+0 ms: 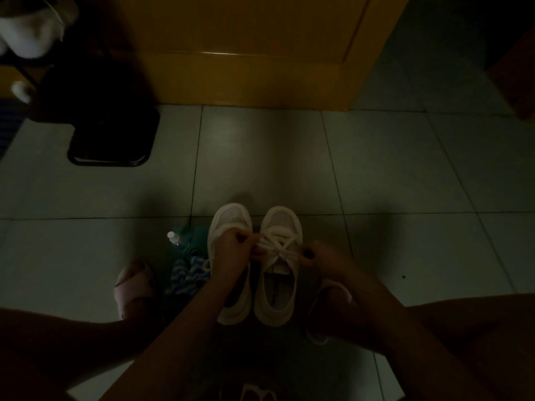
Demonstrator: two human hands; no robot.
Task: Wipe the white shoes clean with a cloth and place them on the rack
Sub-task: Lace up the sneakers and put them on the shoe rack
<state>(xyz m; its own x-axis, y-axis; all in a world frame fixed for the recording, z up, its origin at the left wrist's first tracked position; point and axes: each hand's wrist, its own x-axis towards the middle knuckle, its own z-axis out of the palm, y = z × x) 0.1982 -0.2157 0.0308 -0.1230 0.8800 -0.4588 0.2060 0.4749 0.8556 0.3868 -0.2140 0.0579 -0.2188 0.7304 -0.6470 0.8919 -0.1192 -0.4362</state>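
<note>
Two white shoes stand side by side on the tiled floor, toes pointing away from me: the left shoe [231,218] and the right shoe [279,285]. My left hand [231,250] lies over the left shoe and pinches the white laces [279,244] of the right shoe. My right hand [317,257] grips the laces from the other side. A blue-and-white striped cloth [186,274] lies crumpled on the floor just left of the shoes.
A small clear bottle with a white cap [176,238] lies by the cloth. My feet in pink slippers [131,287] flank the shoes. A dark shoe rack [110,134] stands far left, a yellow door [246,53] ahead. The scene is very dim.
</note>
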